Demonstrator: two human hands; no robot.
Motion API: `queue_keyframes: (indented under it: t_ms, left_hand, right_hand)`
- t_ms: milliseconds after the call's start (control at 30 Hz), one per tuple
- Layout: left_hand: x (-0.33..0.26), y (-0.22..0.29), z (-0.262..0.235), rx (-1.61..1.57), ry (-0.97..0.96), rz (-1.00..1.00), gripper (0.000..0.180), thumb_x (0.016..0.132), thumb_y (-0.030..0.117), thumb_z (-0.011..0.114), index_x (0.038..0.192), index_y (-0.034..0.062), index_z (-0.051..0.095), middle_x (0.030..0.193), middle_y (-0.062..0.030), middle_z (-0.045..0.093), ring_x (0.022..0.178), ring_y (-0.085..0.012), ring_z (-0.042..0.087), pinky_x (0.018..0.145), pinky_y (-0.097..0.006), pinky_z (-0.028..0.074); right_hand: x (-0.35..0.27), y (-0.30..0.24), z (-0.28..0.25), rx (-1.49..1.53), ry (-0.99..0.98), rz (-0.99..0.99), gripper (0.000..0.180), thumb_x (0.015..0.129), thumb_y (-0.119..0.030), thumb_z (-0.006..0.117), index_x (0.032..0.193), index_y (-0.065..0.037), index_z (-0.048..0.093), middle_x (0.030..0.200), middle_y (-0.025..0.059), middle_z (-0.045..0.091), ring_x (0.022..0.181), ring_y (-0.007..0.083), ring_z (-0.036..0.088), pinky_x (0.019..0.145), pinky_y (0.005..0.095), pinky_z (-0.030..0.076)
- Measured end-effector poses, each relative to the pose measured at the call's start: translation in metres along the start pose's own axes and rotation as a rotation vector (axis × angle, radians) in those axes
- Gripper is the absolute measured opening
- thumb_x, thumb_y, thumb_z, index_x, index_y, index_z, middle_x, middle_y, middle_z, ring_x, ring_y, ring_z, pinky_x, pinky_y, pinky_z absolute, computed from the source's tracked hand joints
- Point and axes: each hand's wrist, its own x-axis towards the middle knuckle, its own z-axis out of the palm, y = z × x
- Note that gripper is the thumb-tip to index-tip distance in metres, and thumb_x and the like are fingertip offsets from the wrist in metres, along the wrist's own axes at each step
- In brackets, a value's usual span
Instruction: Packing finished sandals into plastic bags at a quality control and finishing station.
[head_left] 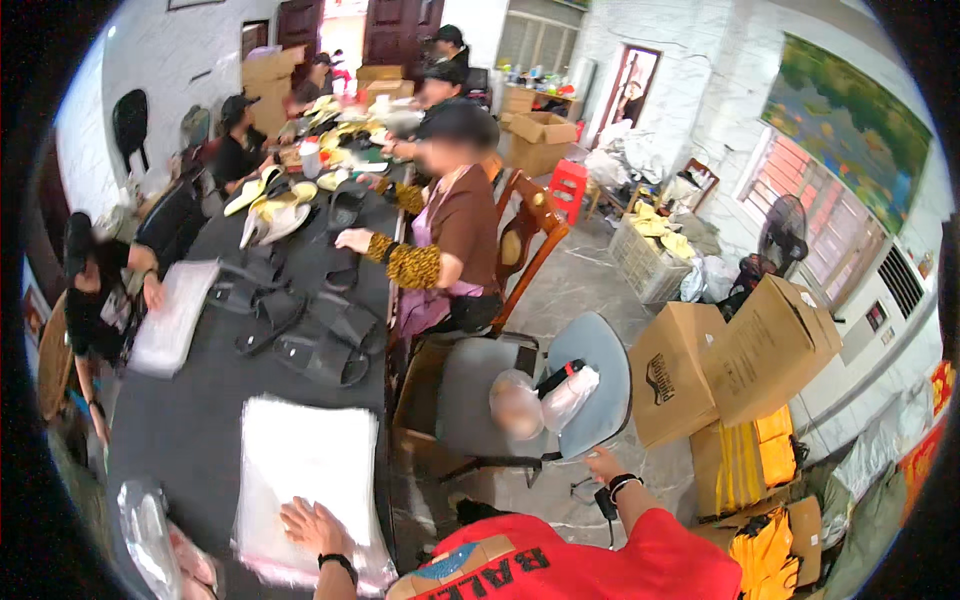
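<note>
My left hand [314, 526] lies flat on a stack of clear plastic bags [308, 445] at the near end of the black table [200, 420]. Its fingers are spread. My right hand [605, 466] is out to the right, close to the edge of a grey chair [600, 345], with fingers extended and nothing visible in them. Whether it touches the chair I cannot tell. On that chair rest a round clear bag [517, 402], a black and red item [560, 377] and a whitish wrapped bundle [572, 398]. Beyond the bags lie several black slide sandals [325, 345].
A person in a brown top [465, 225] sits at the table's right side; another in black [100, 280] is at the left, touching a second bag stack [175, 315]. Cardboard boxes [675, 375] and yellow bundles [765, 555] stand right. Wrapped footwear [160, 545] lies near left.
</note>
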Motion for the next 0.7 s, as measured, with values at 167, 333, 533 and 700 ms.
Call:
queue_keyframes:
  t_ms: [167,333,533,700]
  left_hand:
    - [-0.002,0.005,-0.013,-0.106,0.010,0.045,0.050,0.090,0.035,0.033,0.134,0.0107,0.029,0.143,-0.0159,0.016,0.132,-0.0303,0.012,0.104,-0.048,0.012]
    - [0.001,-0.005,-0.005,-0.213,0.015,0.064,0.051,0.088,0.036,0.034,0.132,0.0104,0.031,0.143,-0.0164,0.017,0.132,-0.0307,0.012,0.103,-0.050,0.009]
    - [-0.006,-0.007,-0.014,-0.250,0.048,0.073,0.050,0.089,0.035,0.037,0.131,0.0096,0.032,0.141,-0.0176,0.020,0.131,-0.0332,0.014,0.103,-0.051,0.012]
    - [-0.003,-0.008,-0.011,-0.243,0.036,0.062,0.050,0.089,0.036,0.037,0.132,0.0101,0.032,0.142,-0.0168,0.018,0.132,-0.0325,0.012,0.104,-0.051,0.011]
  right_hand:
    - [-0.004,-0.008,-0.002,0.014,-0.157,0.008,0.064,0.074,-0.027,0.062,0.129,-0.014,0.034,0.103,0.0078,0.054,0.082,0.0200,0.054,0.058,0.0340,0.044]
    - [0.032,-0.020,0.023,-0.147,-0.229,-0.225,0.060,0.078,-0.026,0.060,0.130,-0.012,0.034,0.114,0.0089,0.049,0.090,0.0223,0.052,0.067,0.0392,0.044]
    - [-0.044,-0.083,0.038,-0.069,-0.355,-0.268,0.060,0.078,-0.031,0.058,0.130,-0.009,0.035,0.115,0.0085,0.048,0.096,0.0225,0.050,0.078,0.0412,0.041]
    - [-0.025,-0.065,0.051,-0.179,-0.430,-0.223,0.056,0.078,-0.029,0.059,0.126,-0.007,0.041,0.101,0.0068,0.054,0.088,0.0207,0.052,0.071,0.0379,0.044]
